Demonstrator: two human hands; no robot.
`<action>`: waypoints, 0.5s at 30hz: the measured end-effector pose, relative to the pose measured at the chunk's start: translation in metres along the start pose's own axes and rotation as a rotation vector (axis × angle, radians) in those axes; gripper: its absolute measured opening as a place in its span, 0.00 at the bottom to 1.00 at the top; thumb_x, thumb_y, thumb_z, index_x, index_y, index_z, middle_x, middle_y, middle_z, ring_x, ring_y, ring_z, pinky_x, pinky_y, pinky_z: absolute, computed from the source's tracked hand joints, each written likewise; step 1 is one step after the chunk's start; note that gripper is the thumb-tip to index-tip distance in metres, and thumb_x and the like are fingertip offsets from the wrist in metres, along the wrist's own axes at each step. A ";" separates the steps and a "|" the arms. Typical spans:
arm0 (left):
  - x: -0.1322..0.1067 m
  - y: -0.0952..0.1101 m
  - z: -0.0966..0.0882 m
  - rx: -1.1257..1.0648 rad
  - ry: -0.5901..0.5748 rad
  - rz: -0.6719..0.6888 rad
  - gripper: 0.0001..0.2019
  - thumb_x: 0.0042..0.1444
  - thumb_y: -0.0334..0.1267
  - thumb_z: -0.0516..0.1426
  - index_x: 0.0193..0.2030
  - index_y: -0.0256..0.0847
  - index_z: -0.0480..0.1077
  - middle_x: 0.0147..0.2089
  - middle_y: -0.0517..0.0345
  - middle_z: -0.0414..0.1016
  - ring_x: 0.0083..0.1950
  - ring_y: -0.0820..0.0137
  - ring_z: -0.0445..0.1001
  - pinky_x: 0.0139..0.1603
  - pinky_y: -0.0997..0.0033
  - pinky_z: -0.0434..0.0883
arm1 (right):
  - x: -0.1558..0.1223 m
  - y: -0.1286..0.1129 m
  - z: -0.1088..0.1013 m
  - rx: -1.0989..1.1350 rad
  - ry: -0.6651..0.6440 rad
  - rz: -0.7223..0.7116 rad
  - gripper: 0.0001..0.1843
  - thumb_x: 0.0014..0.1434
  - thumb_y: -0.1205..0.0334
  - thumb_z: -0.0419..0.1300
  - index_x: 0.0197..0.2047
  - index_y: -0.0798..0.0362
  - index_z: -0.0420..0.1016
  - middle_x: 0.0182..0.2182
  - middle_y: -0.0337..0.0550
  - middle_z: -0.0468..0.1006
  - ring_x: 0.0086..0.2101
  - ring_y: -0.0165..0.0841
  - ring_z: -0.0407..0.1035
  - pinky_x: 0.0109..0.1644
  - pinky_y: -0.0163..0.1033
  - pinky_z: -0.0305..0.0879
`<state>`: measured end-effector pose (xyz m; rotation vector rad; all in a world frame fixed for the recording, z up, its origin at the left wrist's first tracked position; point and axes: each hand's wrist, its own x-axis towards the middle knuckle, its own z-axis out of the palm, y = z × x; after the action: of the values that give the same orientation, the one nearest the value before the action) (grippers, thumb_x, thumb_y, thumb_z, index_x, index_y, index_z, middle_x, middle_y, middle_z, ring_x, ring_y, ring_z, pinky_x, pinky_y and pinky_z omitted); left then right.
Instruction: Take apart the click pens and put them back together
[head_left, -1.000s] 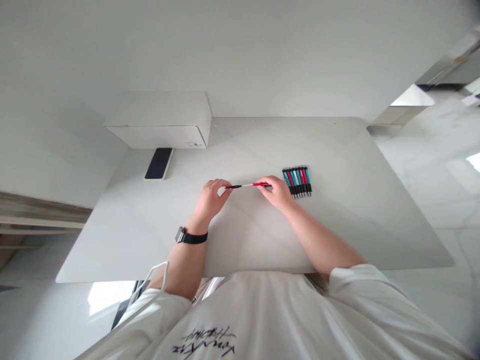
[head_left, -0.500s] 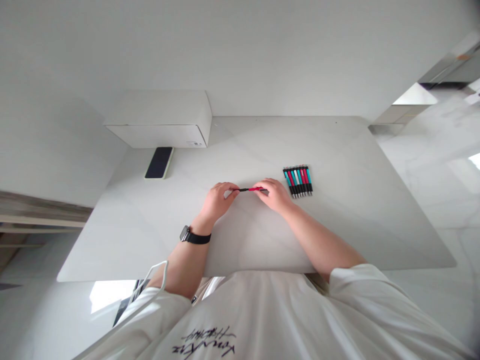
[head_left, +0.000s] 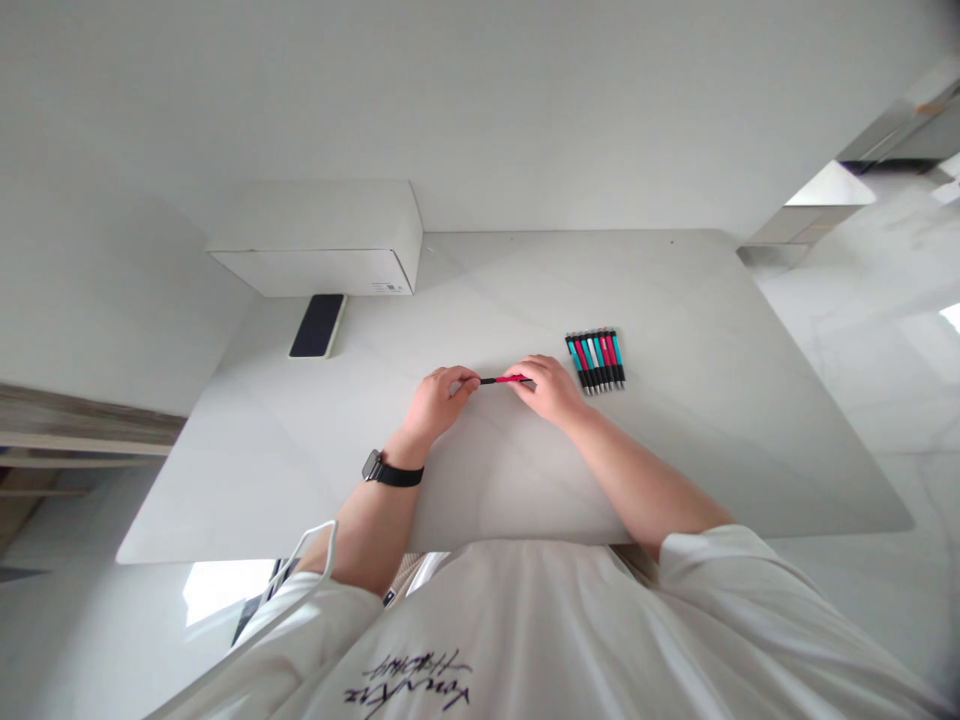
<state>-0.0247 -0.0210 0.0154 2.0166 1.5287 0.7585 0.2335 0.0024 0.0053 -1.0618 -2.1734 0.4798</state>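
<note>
A red and black pen (head_left: 501, 379) lies level between my two hands, above the front middle of the table. My left hand (head_left: 441, 400) pinches its black end, hiding the tip. On the red barrel the fingers of my right hand (head_left: 550, 386) are closed, covering part of that end. Just right of my right hand, several pens (head_left: 595, 361) lie side by side in a neat row. Their barrels are teal, red and white, with black grips and silvery tips toward me.
The white table (head_left: 480, 480) has a phone (head_left: 318, 325) lying dark-faced at the left. Behind the phone, a long white box (head_left: 315, 270) stands against the wall. A black watch (head_left: 394, 472) is on my left wrist, and a white cable (head_left: 332, 550) hangs by that forearm.
Both hands keep their hold on the pen in almost the same place. The view has shifted very slightly; the row of pens, phone and box have not moved.
</note>
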 end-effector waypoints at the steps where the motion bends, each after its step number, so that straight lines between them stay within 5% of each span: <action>1: 0.000 0.000 0.000 -0.007 0.008 0.006 0.10 0.69 0.45 0.57 0.46 0.48 0.79 0.45 0.55 0.84 0.49 0.60 0.79 0.54 0.58 0.73 | 0.000 0.000 0.000 0.006 -0.004 0.001 0.07 0.68 0.63 0.65 0.47 0.45 0.83 0.42 0.43 0.85 0.43 0.40 0.77 0.53 0.45 0.68; 7: -0.001 0.000 0.001 -0.065 0.081 0.081 0.06 0.65 0.40 0.61 0.48 0.46 0.77 0.48 0.55 0.82 0.51 0.61 0.79 0.57 0.58 0.75 | -0.001 -0.001 0.002 0.010 -0.033 0.025 0.07 0.71 0.58 0.63 0.47 0.45 0.83 0.39 0.41 0.86 0.38 0.38 0.76 0.50 0.45 0.67; 11: 0.000 0.000 -0.001 -0.097 0.101 0.108 0.15 0.65 0.44 0.63 0.56 0.45 0.74 0.51 0.53 0.80 0.51 0.63 0.79 0.58 0.59 0.75 | 0.000 -0.002 0.002 0.010 -0.026 0.021 0.08 0.71 0.58 0.63 0.48 0.45 0.83 0.41 0.42 0.87 0.40 0.38 0.76 0.51 0.45 0.66; 15: 0.001 0.000 -0.003 -0.010 0.011 0.138 0.13 0.73 0.46 0.53 0.45 0.44 0.76 0.43 0.52 0.80 0.48 0.62 0.78 0.55 0.59 0.73 | 0.000 -0.001 0.002 0.015 -0.025 0.018 0.07 0.70 0.58 0.64 0.49 0.44 0.83 0.41 0.41 0.87 0.41 0.38 0.77 0.53 0.44 0.67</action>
<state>-0.0265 -0.0199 0.0176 2.1310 1.3993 0.8307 0.2314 0.0018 0.0048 -1.0733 -2.1804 0.5187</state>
